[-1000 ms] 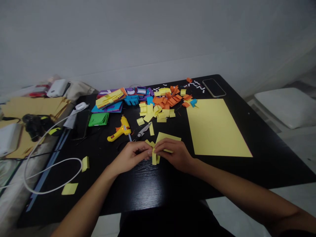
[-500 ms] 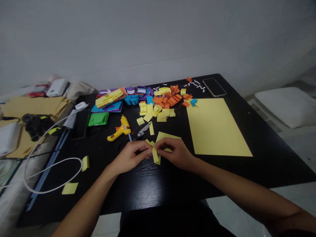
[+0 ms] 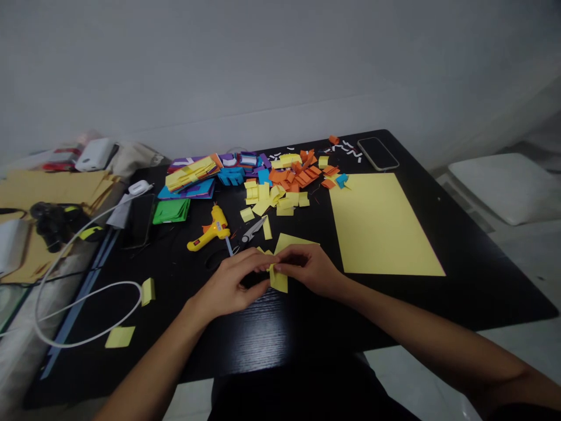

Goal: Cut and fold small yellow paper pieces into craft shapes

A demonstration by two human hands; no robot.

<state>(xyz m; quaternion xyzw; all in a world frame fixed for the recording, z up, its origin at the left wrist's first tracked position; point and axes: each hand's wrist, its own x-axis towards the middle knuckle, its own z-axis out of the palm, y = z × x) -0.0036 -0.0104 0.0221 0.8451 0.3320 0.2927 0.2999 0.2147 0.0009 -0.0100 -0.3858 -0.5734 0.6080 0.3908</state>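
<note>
My left hand [image 3: 234, 282] and my right hand [image 3: 309, 269] meet over the black table [image 3: 245, 345]. Between them is a small folded yellow paper piece [image 3: 279, 280], pinched by the right thumb and fingers. The left fingers reach across its top edge, and the left thumb lies by its left side. More yellow paper [image 3: 291, 241] lies just behind the hands. Scissors [image 3: 253, 231] and a yellow glue gun [image 3: 213, 229] rest beyond my left hand. Small yellow pieces [image 3: 284, 204] and orange pieces [image 3: 302, 172] are heaped farther back.
A large yellow sheet [image 3: 385, 225] lies at right, with a phone [image 3: 377, 154] behind it. Green paper [image 3: 172, 211] and stacked coloured papers [image 3: 193, 175] stand at back left. A white cable [image 3: 87, 343] loops at left, near two yellow pieces.
The left thumb and fingers have spread farther apart, with the fingers now over the top of the yellow piece. That piece has turned, showing a broader face. The view has shifted slightly.
</note>
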